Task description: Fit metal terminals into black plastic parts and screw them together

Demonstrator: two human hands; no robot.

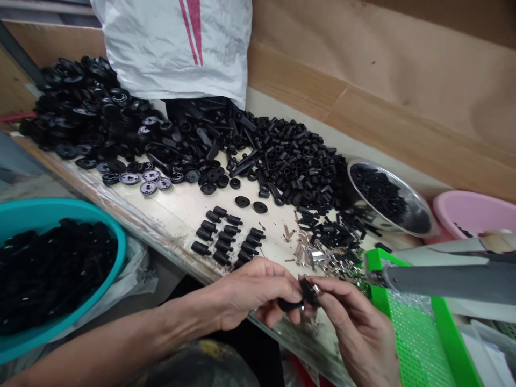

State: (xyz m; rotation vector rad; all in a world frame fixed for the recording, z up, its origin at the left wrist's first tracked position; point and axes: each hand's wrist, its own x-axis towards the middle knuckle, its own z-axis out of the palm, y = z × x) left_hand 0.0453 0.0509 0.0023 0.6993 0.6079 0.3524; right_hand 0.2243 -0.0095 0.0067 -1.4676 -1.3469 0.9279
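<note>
Left hand [262, 294]: closed around a black part [309, 293] from its left.
Right hand [358, 325]: thumb and forefinger pinching that part from its right, beside a shiny metal piece [316, 289].
Black part: between both hands, near the table's [181, 207] front edge; its thicker section tilts, top leftward.
Loose metal pieces [322, 253]: just beyond the fingertips, nearer the right hand.
</note>
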